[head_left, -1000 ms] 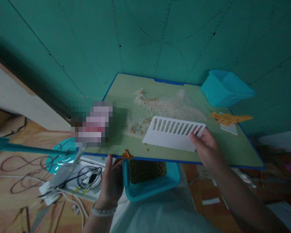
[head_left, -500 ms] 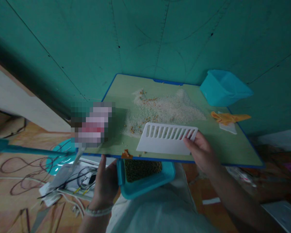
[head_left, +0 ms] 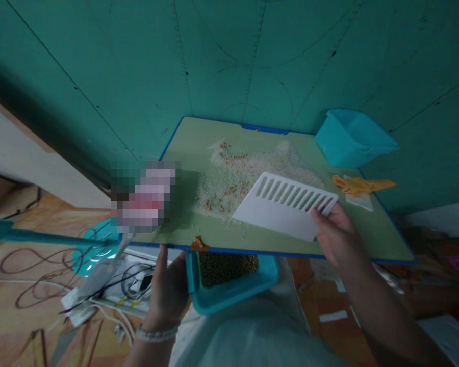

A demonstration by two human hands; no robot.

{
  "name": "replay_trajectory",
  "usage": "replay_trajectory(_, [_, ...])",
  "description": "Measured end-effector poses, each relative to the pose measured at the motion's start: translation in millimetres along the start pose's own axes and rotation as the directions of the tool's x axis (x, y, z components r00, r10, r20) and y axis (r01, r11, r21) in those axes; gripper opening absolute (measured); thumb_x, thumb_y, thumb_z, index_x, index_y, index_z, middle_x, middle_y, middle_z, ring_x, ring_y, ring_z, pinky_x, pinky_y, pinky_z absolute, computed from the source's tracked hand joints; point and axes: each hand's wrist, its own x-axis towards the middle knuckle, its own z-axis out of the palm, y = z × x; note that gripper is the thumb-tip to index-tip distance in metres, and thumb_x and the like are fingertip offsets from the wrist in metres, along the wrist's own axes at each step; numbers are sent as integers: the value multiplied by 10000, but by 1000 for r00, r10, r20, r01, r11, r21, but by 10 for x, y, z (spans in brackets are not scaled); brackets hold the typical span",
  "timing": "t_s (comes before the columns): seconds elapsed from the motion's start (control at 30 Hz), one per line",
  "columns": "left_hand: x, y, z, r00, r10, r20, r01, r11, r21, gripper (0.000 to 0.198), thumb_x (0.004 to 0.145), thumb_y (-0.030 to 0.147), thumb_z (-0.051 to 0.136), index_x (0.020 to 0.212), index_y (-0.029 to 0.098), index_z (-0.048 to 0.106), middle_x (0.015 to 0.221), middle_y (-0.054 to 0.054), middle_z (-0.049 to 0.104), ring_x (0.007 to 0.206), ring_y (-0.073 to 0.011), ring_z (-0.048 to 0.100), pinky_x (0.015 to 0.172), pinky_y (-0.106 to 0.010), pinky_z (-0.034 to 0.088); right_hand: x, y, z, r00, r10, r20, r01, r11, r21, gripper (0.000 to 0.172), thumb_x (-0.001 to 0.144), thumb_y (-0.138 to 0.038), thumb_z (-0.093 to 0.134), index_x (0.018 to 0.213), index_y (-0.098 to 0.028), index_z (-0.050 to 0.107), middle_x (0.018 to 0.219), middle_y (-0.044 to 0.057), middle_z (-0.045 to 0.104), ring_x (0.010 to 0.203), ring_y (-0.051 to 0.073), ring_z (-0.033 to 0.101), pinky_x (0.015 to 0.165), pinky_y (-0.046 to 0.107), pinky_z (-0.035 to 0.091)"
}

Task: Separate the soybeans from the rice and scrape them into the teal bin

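A pixelated patch (head_left: 145,196) hides whatever lies at the board's (head_left: 199,142) left edge. The board covers part of the tub (head_left: 229,300), and the scattered grains (head_left: 229,191) are too small to identify.

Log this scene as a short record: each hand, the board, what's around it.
Left hand: fingers at the near edge of the blue-rimmed green board
Right hand: holds a white slotted plastic scraper over the board
On board: pale grain pile with orange-brown grains
Below board: teal tray of dark seeds
Beyond: teal plastic tub, yellow cloth
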Motion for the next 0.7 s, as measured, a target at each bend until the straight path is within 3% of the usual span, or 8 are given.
replay_trajectory(0.13, [9,-27,-5,1000,3,-2,-3,999,52,574,863,510,283,1026,71,614,840,-160,701,880,-309,645,872,-440,450,172,-53,-177,990,-95,-108,95,995,-7,351,697,-298,679,1026,-308,558,1153,33,610,1068,269,563,887,468,445])
replay_trajectory(0.27, [22,-80,25,1000,19,24,-22,993,114,546,894,437,226,1019,83,623,872,-143,702,877,-281,649,866,-407,460,195,-71,-269,986,-95,-138,93,995,-20,358,691,-310,680,1029,-294,564,1182,44,598,1129,289,525,879,468,445])
replay_trajectory(0.5, [90,-130,16,999,-32,2,31,988,153,540,872,478,262,836,143,684,684,-116,699,875,-289,652,869,-421,459,115,-27,-237,993,-1,-122,-1,1000,-14,349,672,-355,699,978,-266,558,1045,47,668,1028,273,592,879,456,448])
replay_trajectory(0.7, [112,-113,-4,999,-51,15,49,992,117,508,871,476,277,903,170,681,709,-93,704,903,-280,646,874,-409,459,62,-53,-200,992,3,-126,-4,1000,-7,297,676,-347,695,925,-255,562,1060,50,667,1046,271,583,880,441,449])
